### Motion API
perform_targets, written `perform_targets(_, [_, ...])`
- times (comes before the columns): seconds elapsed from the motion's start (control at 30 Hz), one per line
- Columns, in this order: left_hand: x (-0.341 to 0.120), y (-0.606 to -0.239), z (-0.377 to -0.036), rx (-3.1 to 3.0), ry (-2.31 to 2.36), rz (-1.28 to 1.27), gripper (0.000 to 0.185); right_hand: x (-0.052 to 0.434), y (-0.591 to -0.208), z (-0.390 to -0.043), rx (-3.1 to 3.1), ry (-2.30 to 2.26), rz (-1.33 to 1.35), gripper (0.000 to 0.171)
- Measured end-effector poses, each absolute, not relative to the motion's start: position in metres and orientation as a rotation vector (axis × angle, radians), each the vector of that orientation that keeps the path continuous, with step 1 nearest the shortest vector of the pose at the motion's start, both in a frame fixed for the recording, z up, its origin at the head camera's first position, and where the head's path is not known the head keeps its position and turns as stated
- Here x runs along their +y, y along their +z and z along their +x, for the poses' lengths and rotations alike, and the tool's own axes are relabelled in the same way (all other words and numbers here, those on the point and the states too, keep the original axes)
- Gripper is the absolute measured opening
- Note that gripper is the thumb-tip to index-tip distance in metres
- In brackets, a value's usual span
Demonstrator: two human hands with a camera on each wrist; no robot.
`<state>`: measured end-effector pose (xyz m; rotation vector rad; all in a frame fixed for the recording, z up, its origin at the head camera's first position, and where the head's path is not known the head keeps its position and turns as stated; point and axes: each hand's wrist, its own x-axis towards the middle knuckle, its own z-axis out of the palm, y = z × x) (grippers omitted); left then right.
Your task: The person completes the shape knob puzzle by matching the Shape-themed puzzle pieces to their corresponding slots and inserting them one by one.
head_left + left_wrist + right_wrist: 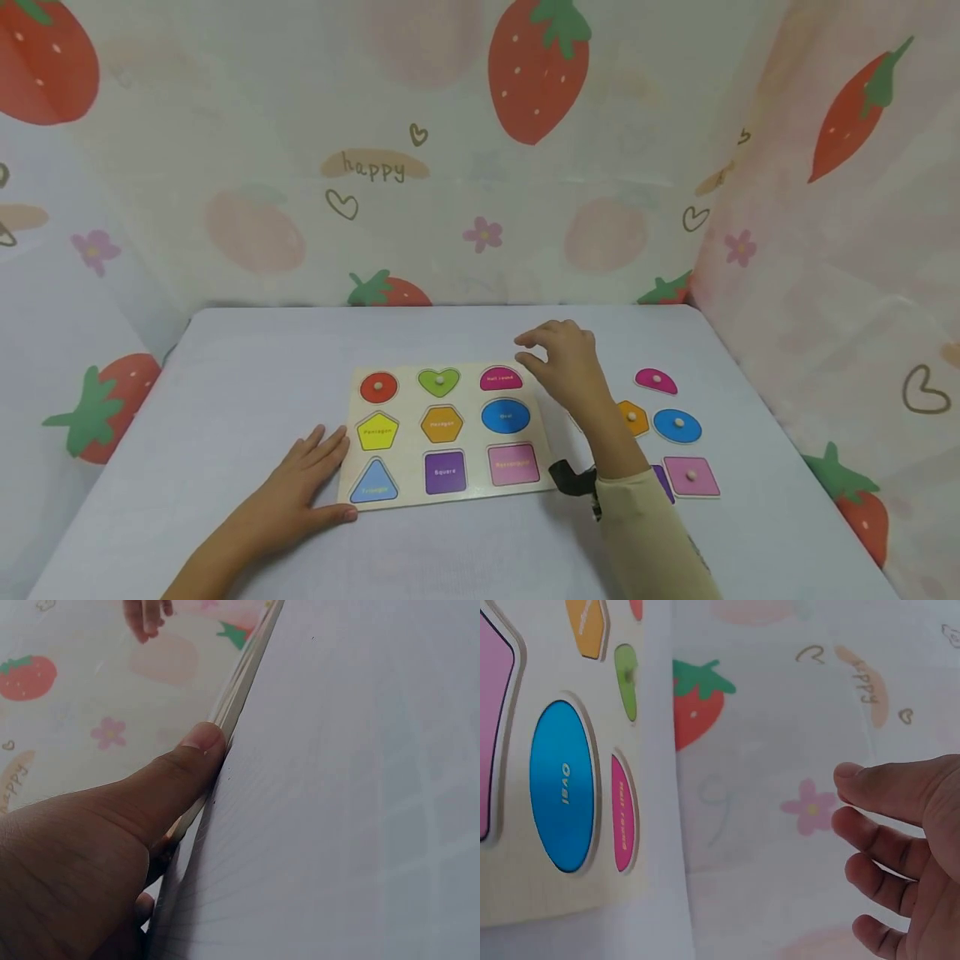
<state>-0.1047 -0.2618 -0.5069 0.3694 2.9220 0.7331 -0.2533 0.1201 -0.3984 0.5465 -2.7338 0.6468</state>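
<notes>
A flat wooden shape puzzle board (472,439) lies on the table with coloured, labelled shapes in rows. Its red circle (370,389) and green heart (431,383) carry small knobs; the oval (555,817) and half-round (622,802) places show printed labels and no knobs. At the board's left edge my left hand (300,487) rests with fingers spread, the thumb (202,737) against the edge in the left wrist view. My right hand (567,358) is raised by the board's far right corner, fingers loosely bent, thumb apart, nothing between them.
Right of the board lie loose knobbed pieces: a magenta half-round (652,380), an orange hexagon (637,422), a blue oval (667,427), a pink rectangle (701,485) and a purple square (664,482). My right forearm partly covers this group. Strawberry-print cloth (480,183) hangs behind the table.
</notes>
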Motion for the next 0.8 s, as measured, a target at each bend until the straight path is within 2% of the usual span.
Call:
perform_targets(0.2, [-0.26, -0.506, -0.105, 2.92, 0.718, 0.36, 0.109, 0.138, -0.39, -0.257, -2.732, 0.618, 0.547, 0.026])
perform_targets(0.8, [-0.261, -0.506, -0.105, 2.916, 0.712, 0.357, 0.112, 0.236, -0.383, -0.274, -2.656, 0.836, 0.376, 0.028])
